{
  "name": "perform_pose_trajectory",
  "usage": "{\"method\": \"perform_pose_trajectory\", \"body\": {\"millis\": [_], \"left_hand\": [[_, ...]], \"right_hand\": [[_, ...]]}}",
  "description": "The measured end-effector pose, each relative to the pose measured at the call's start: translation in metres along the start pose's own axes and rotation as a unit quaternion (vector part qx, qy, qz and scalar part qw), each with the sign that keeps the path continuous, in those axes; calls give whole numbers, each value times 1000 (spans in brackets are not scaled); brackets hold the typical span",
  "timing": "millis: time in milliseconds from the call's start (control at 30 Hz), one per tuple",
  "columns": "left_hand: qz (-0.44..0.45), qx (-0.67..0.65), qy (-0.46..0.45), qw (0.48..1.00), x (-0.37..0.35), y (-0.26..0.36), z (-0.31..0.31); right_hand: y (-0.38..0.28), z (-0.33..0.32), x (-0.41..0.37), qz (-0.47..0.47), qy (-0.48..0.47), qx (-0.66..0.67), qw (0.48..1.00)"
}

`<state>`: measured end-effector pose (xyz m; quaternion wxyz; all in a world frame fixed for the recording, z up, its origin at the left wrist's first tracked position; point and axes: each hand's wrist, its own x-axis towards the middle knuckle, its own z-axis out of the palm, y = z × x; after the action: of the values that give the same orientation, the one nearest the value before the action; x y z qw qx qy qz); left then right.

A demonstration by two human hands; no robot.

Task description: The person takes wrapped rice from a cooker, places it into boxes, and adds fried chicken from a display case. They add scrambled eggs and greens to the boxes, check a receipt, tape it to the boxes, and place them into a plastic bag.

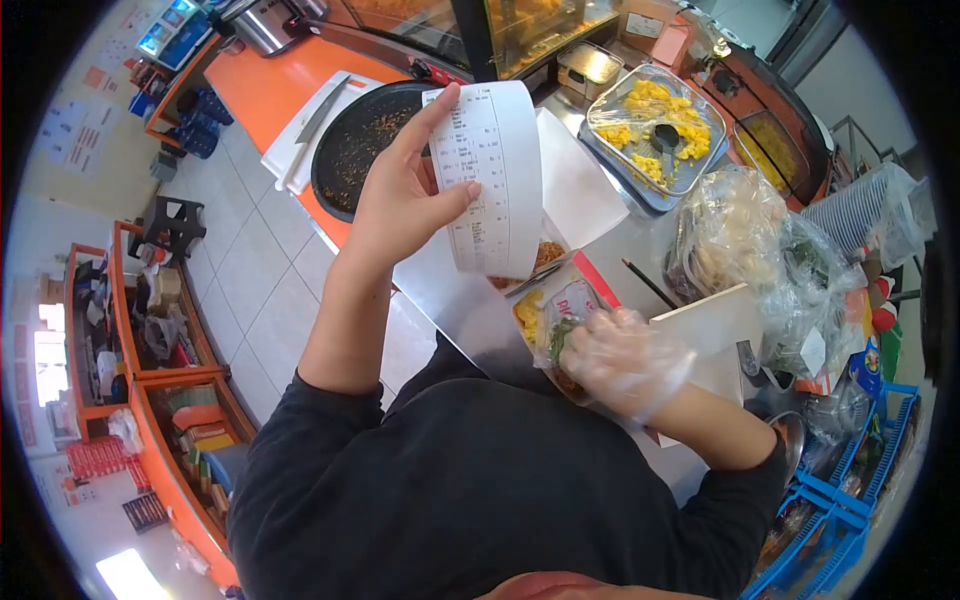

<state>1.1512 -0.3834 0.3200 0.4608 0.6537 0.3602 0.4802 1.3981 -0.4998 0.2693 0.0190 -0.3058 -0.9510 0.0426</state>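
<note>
My left hand (405, 200) holds up a long curled paper receipt (500, 180) printed with order lines, the thumb on its face. My right hand (620, 365), in a clear plastic glove, is curled over the near right side of an open food box (597, 280) with a red inner flap. Its fingertips meet some green leaves (562, 340); whether they grip these or the box wall is hidden. Inside the box are yellow scrambled egg (528, 312) and a clear packet with red print (572, 302). Behind the receipt's lower end, brown food (548, 254) shows in part.
A tray of scrambled egg (640, 150) holds a black spoon (664, 138). Left of it are a dark round pan (350, 150) and a knife (325, 108) on a white board. Plastic bags of food (730, 230), stacked lids (855, 210) and a blue basket (850, 500) stand at right.
</note>
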Motion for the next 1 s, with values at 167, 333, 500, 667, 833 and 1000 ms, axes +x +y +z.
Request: {"method": "perform_pose_trajectory", "body": {"millis": [167, 333, 500, 667, 833, 1000], "left_hand": [[4, -1, 18, 1000, -11, -1, -12], [11, 2, 32, 999, -20, 2, -21], [6, -12, 32, 999, -25, 9, -20], [7, -6, 40, 999, -25, 16, -14], [9, -17, 30, 999, -24, 16, -9], [5, -8, 24, 1000, -19, 13, -8]], "right_hand": [[20, -72, -16, 76, 182, 12, 980], [205, -57, -181, 594, 234, 29, 769], [275, 35, -252, 633, -170, -278, 702], [259, 10, -186, 679, -208, -185, 679], [265, 12, -164, 762, -41, -93, 640], [293, 38, -198, 716, -169, -118, 667]]}}
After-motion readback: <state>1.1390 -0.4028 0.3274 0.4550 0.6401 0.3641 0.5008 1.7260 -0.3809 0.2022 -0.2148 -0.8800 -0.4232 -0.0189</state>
